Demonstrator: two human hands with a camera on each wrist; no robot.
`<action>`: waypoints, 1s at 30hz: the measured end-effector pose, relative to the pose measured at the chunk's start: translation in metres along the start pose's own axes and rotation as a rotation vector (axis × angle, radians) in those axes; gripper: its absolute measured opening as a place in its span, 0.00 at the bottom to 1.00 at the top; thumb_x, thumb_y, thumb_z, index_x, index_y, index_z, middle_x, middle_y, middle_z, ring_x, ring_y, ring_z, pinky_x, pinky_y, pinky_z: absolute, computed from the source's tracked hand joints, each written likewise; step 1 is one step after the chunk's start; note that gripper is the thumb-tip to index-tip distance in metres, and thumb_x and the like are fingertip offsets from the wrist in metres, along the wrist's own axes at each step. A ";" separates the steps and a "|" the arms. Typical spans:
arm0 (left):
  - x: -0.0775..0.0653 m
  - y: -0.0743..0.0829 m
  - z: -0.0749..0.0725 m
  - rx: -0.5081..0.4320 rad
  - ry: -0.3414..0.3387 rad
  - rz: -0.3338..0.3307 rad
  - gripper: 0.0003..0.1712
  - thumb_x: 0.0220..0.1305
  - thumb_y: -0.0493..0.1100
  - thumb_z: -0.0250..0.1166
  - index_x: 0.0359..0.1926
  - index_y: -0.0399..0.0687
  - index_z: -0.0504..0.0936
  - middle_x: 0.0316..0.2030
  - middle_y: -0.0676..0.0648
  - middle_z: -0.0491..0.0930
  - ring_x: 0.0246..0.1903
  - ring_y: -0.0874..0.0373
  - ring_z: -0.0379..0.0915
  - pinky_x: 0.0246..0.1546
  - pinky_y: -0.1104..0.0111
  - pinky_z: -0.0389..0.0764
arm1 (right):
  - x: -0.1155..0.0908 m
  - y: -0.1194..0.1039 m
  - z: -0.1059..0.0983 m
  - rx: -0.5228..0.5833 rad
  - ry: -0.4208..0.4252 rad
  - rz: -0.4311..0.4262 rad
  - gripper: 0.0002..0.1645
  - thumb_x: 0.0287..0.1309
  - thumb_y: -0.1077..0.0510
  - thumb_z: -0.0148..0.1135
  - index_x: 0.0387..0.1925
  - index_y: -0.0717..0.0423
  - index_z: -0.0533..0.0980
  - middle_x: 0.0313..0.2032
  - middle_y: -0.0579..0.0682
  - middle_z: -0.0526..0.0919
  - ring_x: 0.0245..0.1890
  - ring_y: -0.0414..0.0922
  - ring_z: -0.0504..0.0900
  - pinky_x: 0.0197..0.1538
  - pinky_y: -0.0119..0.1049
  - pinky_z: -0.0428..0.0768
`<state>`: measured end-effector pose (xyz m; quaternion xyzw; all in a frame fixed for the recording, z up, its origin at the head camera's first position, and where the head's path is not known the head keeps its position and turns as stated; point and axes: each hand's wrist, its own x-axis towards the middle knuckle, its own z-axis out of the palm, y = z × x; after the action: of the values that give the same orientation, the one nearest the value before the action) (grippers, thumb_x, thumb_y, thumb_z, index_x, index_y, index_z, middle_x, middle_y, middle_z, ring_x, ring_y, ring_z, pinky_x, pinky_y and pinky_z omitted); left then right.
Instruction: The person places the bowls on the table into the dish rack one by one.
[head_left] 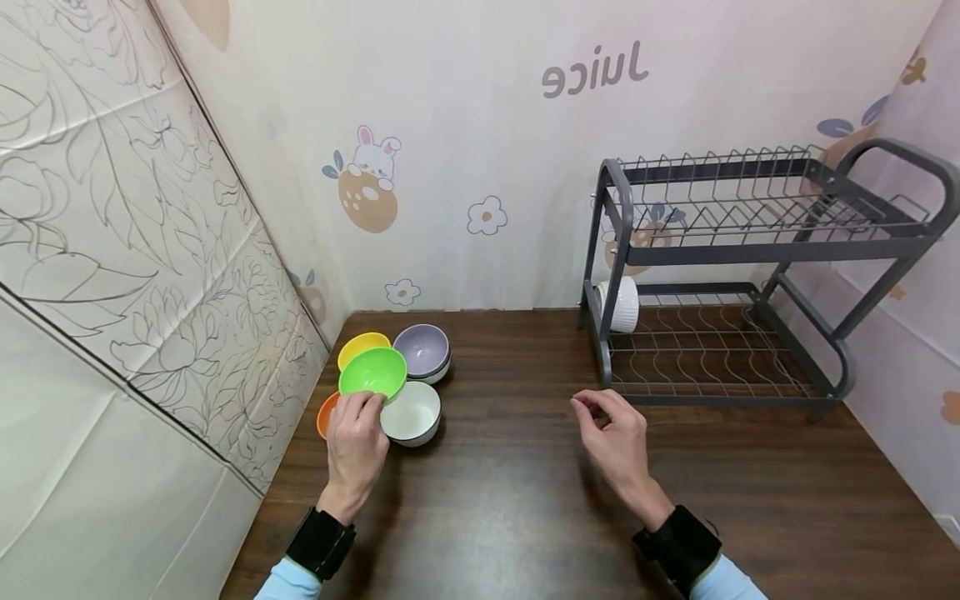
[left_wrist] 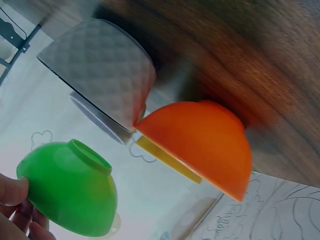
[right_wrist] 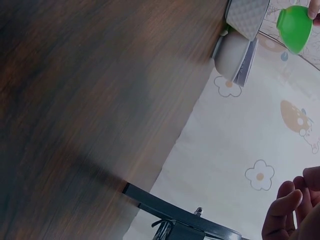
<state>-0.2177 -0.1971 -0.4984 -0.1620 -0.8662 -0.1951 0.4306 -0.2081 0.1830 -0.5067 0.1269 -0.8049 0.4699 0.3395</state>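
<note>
My left hand (head_left: 356, 446) pinches the near rim of a green bowl (head_left: 372, 371), held in the air above the other bowls. In the left wrist view the green bowl (left_wrist: 70, 187) hangs apart from them, its base ring showing. Beneath and around it stand a white bowl (head_left: 412, 414) with a dark rim, a purple bowl (head_left: 422, 348) that looks stacked on another, a yellow bowl (head_left: 362, 342) and an orange bowl (head_left: 325, 414), partly hidden. My right hand (head_left: 618, 437) hovers over the table in front of the rack, fingers loosely curled around nothing.
A dark two-tier dish rack (head_left: 776, 250) stands at the back right. On its lower tier, at the left end, a white ribbed bowl or cup (head_left: 626, 307) stands on its side. The brown wooden table (head_left: 495, 500) meets patterned walls behind and at both sides.
</note>
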 end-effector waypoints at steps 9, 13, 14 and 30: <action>0.010 0.013 0.010 -0.063 0.095 0.111 0.07 0.61 0.24 0.65 0.38 0.33 0.87 0.37 0.39 0.81 0.37 0.39 0.76 0.35 0.50 0.75 | 0.001 0.000 -0.001 0.001 0.004 0.001 0.06 0.62 0.68 0.73 0.37 0.56 0.87 0.32 0.44 0.83 0.31 0.40 0.78 0.30 0.23 0.73; 0.013 0.022 0.013 -0.085 0.070 0.115 0.06 0.63 0.25 0.65 0.38 0.34 0.87 0.37 0.40 0.82 0.38 0.39 0.76 0.37 0.49 0.76 | 0.000 -0.001 -0.001 0.003 0.004 0.004 0.05 0.62 0.68 0.73 0.37 0.56 0.87 0.32 0.43 0.83 0.31 0.40 0.78 0.30 0.24 0.74; 0.014 0.024 0.014 -0.091 0.065 0.116 0.06 0.63 0.25 0.65 0.38 0.34 0.87 0.37 0.40 0.82 0.38 0.40 0.76 0.37 0.50 0.76 | 0.001 -0.001 -0.001 0.003 0.005 0.004 0.06 0.62 0.68 0.73 0.37 0.56 0.87 0.32 0.43 0.82 0.31 0.40 0.77 0.30 0.25 0.74; 0.032 0.054 0.021 -0.149 0.021 0.163 0.10 0.62 0.24 0.64 0.40 0.37 0.87 0.38 0.42 0.82 0.39 0.42 0.76 0.38 0.52 0.77 | 0.002 -0.008 -0.002 0.008 0.019 -0.010 0.06 0.62 0.69 0.73 0.38 0.56 0.87 0.32 0.44 0.83 0.31 0.39 0.78 0.30 0.24 0.74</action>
<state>-0.2264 -0.1361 -0.4734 -0.2616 -0.8287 -0.2246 0.4408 -0.2046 0.1812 -0.4994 0.1277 -0.7991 0.4727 0.3489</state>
